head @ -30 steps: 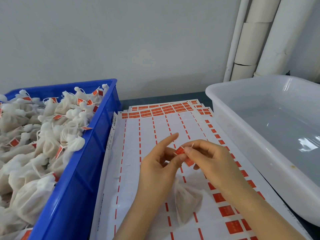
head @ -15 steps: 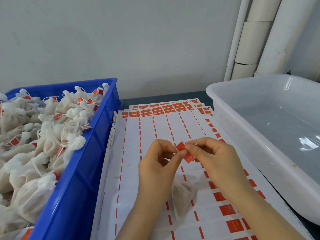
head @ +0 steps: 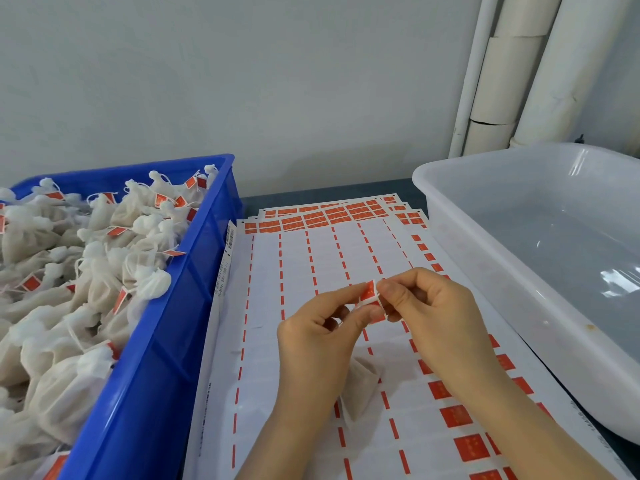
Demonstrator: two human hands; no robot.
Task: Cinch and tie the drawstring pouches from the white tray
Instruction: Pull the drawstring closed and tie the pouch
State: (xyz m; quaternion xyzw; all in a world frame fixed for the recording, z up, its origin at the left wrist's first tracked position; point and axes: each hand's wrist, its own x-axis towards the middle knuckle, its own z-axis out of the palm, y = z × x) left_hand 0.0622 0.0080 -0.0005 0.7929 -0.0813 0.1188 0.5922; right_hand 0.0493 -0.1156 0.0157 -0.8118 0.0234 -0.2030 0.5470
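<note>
Step in hand: fixing the small red paper tag to the drawstring of the white mesh drawstring pouch, by my reading.
Grips: the left grip and right grip both pinch the tag narrowly between thumb and forefinger, at frame centre.
Just changed: a second ago the left forefinger stood straight; now it is curled onto the tag, and both hands sit a little higher.
Pouch: hangs below the left palm, half hidden; whether it touches the red-and-white label sheets on the worktop I cannot tell.
Meaning: the tag looks nearly pressed shut, so this pouch seems close to done.
Translucent white plastic tray: right of frame, no pouch showing in the visible part.
Blue plastic crate: left, heaped with tied pouches.
</note>
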